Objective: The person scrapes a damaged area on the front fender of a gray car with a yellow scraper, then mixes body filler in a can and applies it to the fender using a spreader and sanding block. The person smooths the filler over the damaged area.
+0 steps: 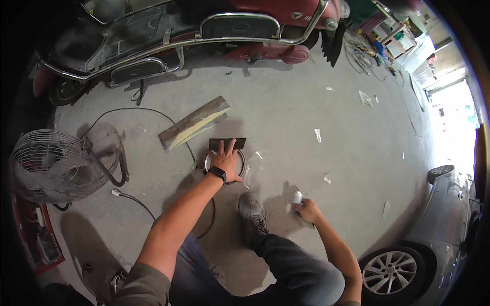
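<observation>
My left hand (226, 162), with a black watch on its wrist, reaches over a round metal tin (242, 158) on the floor. Its fingers are spread, and two fingertips touch a dark rectangular plate (239, 144) at the tin's far rim. The hand hides most of the tin's top. To the right of my shoe, my right hand (309, 210) grips a small white object (297, 197), too blurred to name. A flat greyish edge (306, 223) shows below that hand. Beyond the tin lies a long panel piece (195, 122) with a yellowish filler-like patch.
A wire-caged fan (49, 166) stands at left, above a red tray (57, 256). A cable (138, 108) crosses the floor. A red scooter (252, 53) with chrome rails spans the far side. At right is a grey car (432, 229). Plastic scraps (317, 135) lie about.
</observation>
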Tool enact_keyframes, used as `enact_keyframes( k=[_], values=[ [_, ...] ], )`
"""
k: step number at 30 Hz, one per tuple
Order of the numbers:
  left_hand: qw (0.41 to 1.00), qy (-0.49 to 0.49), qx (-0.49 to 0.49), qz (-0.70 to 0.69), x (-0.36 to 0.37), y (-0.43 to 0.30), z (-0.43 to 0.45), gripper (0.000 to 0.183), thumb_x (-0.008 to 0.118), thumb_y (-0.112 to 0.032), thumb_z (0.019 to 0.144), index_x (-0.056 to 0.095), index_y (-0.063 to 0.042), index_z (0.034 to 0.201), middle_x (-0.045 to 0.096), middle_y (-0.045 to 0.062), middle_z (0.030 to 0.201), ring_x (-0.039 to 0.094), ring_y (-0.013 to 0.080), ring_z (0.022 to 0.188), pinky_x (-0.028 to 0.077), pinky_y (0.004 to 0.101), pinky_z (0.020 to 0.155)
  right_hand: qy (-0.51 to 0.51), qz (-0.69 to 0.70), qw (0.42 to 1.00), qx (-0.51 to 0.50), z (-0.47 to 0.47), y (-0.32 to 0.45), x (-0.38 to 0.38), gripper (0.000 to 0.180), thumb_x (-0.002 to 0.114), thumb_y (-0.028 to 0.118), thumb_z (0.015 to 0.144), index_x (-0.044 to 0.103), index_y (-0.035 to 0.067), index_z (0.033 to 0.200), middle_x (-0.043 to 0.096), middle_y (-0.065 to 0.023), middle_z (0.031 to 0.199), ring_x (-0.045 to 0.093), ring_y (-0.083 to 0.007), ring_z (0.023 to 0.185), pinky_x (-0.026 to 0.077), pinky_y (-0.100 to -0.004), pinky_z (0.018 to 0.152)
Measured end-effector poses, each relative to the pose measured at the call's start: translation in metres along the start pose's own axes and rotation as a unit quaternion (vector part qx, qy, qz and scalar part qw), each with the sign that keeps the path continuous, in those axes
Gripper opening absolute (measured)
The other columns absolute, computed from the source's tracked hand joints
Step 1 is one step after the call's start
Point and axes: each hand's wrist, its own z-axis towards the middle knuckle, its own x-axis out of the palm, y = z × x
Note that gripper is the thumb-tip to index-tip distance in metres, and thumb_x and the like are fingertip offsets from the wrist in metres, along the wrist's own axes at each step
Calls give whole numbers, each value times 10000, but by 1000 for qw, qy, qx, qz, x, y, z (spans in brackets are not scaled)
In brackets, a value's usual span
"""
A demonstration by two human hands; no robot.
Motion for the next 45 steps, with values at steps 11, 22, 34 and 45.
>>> enact_keyframes(
  k=[11,22,34,45],
  values=[
    [995,40,83,41,-9,24,-12,1065,968,-555,566,563,-31,1399,97,56,1736,146,422,1594,385,793,1071,20,41,994,-95,138,106,31,669,640,592,973,668,33,1339,759,-243,1023,726,-354,982,552,-436,893],
    [999,-15,22,-33,-14,15,-27,972,981,-533,564,599,19,1266,185,72,1700,240,455,1536,467,731,1032,446,669,579,-131,76,102,46,888,845,603,827,445,143,1473,532,17,1030,405,-105,797,339,-246,704],
    [999,-35,30,-25,-5,19,-28,982,991,-550,529,606,32,1220,188,90,1696,257,486,1516,449,748,1057,9,358,933,-38,85,149,92,346,686,268,1016,710,-33,1185,779,-127,1028,719,-198,910,580,-386,833],
    [999,-5,36,-27,-9,22,-26,1015,987,-521,548,576,16,1304,198,109,1699,253,467,1535,419,780,1060,54,478,876,-10,98,159,104,321,764,263,986,725,0,1166,784,-88,1017,738,-195,927,575,-362,821]
  ],
)
